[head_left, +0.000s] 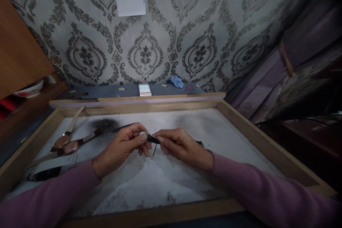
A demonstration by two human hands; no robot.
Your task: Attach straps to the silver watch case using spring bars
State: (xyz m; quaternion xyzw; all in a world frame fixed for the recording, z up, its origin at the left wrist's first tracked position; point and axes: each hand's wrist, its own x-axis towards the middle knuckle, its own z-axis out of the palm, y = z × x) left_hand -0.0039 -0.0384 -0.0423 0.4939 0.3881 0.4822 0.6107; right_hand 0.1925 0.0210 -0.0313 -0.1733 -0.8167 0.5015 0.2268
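Patterned wallpaper (145, 55) backs the wood-framed surface (213, 128). Left hand (130, 140) and right hand (184, 148) grasp a dark-strapped watch (153, 139).

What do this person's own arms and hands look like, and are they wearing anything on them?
Long pinkish-purple sleeves, seemingly knitted, cover both arms down to the wrists. The left hand and the right hand are bare, with no gloves visible.

Two watches (62, 140) lie in the left of the tray (171, 211), behind a flat object (49, 174). Beyond the tray, a cloth (176, 82) lies right of a packet (145, 90)
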